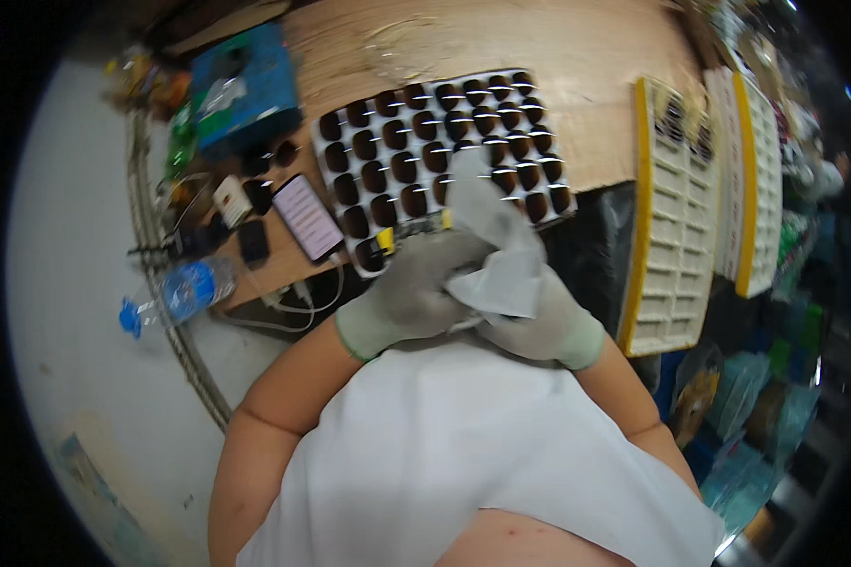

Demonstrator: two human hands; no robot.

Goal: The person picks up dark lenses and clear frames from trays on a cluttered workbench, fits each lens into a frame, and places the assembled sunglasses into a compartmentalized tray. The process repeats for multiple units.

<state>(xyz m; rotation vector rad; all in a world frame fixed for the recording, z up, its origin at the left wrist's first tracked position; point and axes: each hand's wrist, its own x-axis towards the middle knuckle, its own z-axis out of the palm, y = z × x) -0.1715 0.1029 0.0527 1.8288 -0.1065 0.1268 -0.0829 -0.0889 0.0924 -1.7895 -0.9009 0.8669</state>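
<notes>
The wooden counter (539,57) fills the upper middle of the frame, and the largest thing on it is the white compartment tray (350,156), running from centre left up toward the upper right, its pockets filled with dark oval lenses (405,167). To the right of it, two emptier white trays with yellow edges (667,227) stand in a tall stack along the right of the frame.

Just below the lens tray's near edge, at the centre of the frame, both gloved hands meet. The left hand (411,293) comes in from lower left, its grey glove curled shut around something small; a bit of yellow and dark (388,241) shows at its upper left, but what that is cannot be told. The right hand (539,326) comes in from lower right and lies beneath and beside a pale cleaning cloth (501,255), holding it closed in its grasp. The cloth's long axis runs from the hands up toward the upper centre, its free end draped over the tray's nearest rows.

The tray thus lies directly above the hands in the picture, touching the cloth, with the left hand the nearer to its lower left corner.

At centre left lie a phone (307,217) with a lit screen and a plastic bottle (180,293) with a blue cap.
</notes>
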